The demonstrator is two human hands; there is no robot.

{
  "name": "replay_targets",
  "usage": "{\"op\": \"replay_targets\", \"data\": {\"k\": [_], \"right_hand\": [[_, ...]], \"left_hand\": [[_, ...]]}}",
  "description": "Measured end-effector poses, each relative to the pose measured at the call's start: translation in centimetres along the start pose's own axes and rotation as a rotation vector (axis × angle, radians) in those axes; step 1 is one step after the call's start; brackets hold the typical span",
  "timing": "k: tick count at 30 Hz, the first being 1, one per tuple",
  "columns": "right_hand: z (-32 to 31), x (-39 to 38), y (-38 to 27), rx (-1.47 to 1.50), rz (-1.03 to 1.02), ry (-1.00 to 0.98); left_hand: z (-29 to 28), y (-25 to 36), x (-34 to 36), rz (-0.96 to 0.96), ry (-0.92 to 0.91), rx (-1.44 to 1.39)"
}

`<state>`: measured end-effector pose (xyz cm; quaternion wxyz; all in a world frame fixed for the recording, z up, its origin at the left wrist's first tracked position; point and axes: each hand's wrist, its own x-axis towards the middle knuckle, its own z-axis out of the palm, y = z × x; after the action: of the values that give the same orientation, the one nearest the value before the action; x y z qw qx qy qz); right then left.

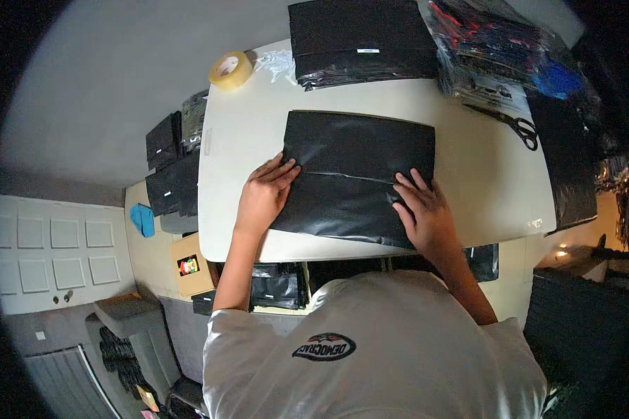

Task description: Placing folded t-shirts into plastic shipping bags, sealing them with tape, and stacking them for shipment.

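Note:
A flat black plastic mailing bag lies on the white table in front of me, a fold or seam running across its middle. On its left edge rests my left hand, fingers stretched over the plastic. My right hand lies on the right side of the bag, its fingers spread and pressing near the crosswise fold. Neither hand grips anything that I can see. Beyond the bag, at the far edge, sits a stack of similar black bags with a small white label on top.
The white table carries a roll of tape and crumpled clear scraps at far left. Black scissors lie at right beside a clear-wrapped bundle. More black packages stand left of the table, near a cardboard box.

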<state>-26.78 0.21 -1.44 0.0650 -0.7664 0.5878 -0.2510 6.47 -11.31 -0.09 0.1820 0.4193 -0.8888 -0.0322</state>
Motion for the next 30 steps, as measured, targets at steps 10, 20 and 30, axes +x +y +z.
{"op": "replay_targets", "data": {"k": [10, 20, 30], "right_hand": [[-2.0, 1.6, 3.3, -0.093, -0.082, 0.016], [-3.3, 1.5, 3.9, -0.241, -0.182, -0.244], [-2.7, -0.2, 4.0, -0.207, -0.17, -0.122]], "left_hand": [[-0.8, -0.9, 0.3, 0.112, 0.104, 0.078], [-0.8, -1.9, 0.2, 0.15, 0.072, 0.036], [-1.5, -1.9, -0.3, 0.123, 0.048, 0.005]]}}
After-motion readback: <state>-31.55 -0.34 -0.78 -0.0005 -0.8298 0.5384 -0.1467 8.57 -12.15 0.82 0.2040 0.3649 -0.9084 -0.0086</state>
